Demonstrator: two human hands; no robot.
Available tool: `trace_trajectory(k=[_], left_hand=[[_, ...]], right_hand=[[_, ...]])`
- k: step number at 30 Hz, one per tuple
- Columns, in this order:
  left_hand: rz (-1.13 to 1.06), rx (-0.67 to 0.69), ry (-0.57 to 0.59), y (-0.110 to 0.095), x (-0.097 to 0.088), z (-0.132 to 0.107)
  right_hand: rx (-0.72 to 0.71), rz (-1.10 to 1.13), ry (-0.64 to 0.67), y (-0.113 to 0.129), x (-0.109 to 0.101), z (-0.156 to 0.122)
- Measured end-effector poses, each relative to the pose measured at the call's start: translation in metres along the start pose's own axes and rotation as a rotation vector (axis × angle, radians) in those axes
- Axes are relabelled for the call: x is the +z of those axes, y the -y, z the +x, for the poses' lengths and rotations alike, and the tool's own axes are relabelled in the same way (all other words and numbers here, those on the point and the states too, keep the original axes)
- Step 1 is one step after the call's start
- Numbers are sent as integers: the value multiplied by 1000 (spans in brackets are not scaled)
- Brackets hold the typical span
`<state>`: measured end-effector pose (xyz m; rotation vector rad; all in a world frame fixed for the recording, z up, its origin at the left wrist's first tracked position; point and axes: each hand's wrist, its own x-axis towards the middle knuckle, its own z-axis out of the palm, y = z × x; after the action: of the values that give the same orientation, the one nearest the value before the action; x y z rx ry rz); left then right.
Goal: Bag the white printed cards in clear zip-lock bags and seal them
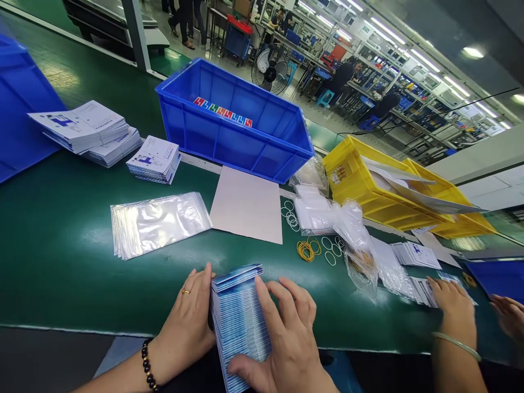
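A thick stack of blue-and-white folded leaflets [241, 319] stands between my hands at the table's front edge, its many folded edges facing up. My left hand [190, 314] presses flat along the stack's left side, fingers together, with a ring and a beaded bracelet showing. Curled over the right side is my right hand [289, 338], its index fingertip at the far upper corner and its thumb across the near edges. A few leaflets at the far end lean apart from the others. Beyond the stack lie clear plastic bags [161, 221] and a white sheet [248, 204].
Printed booklets [153, 158] stand in piles by a blue bin [233, 136]. Yellow rubber bands [306, 250], white bands [331, 257] and plastic packs [315, 210] lie to the right, before yellow bins [380, 185]. A co-worker's hand [454, 303] rests on cards at far right.
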<state>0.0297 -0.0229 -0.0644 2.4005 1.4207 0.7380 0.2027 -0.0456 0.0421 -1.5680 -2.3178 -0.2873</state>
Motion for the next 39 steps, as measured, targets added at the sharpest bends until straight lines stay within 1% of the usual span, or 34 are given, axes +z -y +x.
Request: trace_trajectory(k=[5,10,17,23,26,29,32,34,36,37,39], left_hand=[[-2,-8,4,0,0,0],[-29,-35,23,0,0,0],[-20,-46,35,-1,-1,0],[-21,-31,34,0,0,-1],[-17,-24,5,0,0,-1],[-25,-19,-9,-1,0,0],[-31,-20,0,-1,-1,1],[-34,-24,11,0,0,1],[-39,-29,17,1,0,0],[-43,-32,15,1,0,0],[-50,-32,11,1,0,0]], right_hand=[[-8,21,31,-1,2,1],[-23,27,29,-1,2,3],[-7,28,-20,0,0,3],[-5,30,-32,1,-1,4],[-38,29,-10,0,-2,5],[-53,54,49,-1,-3,8],[-48,103,103,-3,-4,11],[-40,134,104,-4,-4,12],[-37,176,64,-8,-5,9],[-25,205,18,-9,-5,6],[34,292,-135,-12,-7,-4]])
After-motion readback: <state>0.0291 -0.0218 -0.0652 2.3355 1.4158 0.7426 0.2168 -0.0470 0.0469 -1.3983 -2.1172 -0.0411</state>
